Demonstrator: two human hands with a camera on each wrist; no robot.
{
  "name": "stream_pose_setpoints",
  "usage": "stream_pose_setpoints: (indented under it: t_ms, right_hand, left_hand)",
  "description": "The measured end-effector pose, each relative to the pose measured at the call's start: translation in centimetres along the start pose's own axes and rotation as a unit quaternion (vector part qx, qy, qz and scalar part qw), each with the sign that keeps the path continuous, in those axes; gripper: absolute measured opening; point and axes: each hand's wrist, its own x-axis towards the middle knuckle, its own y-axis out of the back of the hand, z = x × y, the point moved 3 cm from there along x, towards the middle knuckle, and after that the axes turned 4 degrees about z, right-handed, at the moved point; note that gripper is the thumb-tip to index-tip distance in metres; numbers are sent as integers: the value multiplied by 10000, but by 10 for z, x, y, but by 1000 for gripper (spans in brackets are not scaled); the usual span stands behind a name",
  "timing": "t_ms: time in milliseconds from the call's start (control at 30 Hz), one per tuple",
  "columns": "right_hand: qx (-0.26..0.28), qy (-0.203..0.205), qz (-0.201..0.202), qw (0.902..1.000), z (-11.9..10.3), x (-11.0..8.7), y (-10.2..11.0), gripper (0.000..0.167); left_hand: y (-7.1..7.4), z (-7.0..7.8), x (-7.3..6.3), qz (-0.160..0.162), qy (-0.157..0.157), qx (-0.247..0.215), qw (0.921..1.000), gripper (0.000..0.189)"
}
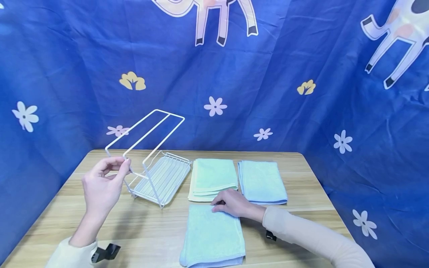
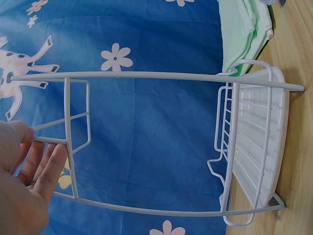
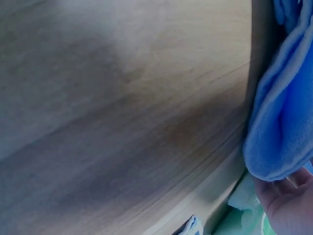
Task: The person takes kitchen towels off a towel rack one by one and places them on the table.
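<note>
A white wire dish rack [image 1: 167, 138] stands tilted on the table's left side, with a white ribbed tray [image 1: 169, 175] at its base. My left hand [image 1: 104, 182] pinches a bar of its upper frame between thumb and fingers. At the near middle lies a folded light-blue towel [image 1: 214, 236]. My right hand [image 1: 232, 203] has curled fingers and thumb at its far edge, gripping it there. In the right wrist view the fingers are partly hidden behind the blue fold [image 3: 279, 147].
Behind the right hand are a folded pale-green towel [image 1: 216, 174] and, to its right, another folded blue towel [image 1: 263, 182]. The wooden table [image 1: 301, 186] is bordered by a blue patterned curtain [image 1: 187, 85] at the back and sides.
</note>
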Motion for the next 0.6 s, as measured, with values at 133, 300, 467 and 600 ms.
stream_pose_setpoints:
  t_ms: [133, 300, 467, 600]
  right_hand:
    - [-112, 115, 61, 9999, -1, 1, 1, 24]
    - [-229, 172, 162, 9995, -4, -1, 5, 25]
    - [-517, 254, 517, 9970, -6, -8, 19, 26]
    - [-552, 256, 956, 9936, -7, -18, 39, 26]
  left_hand:
    - [1, -1, 1, 36, 69, 30, 10000, 7]
    - [0, 0, -1, 42, 47, 44, 10000, 12]
    - [2, 3, -4, 58, -100, 141, 9998, 19]
    - [7, 4, -7, 45, -126, 218, 9997, 21]
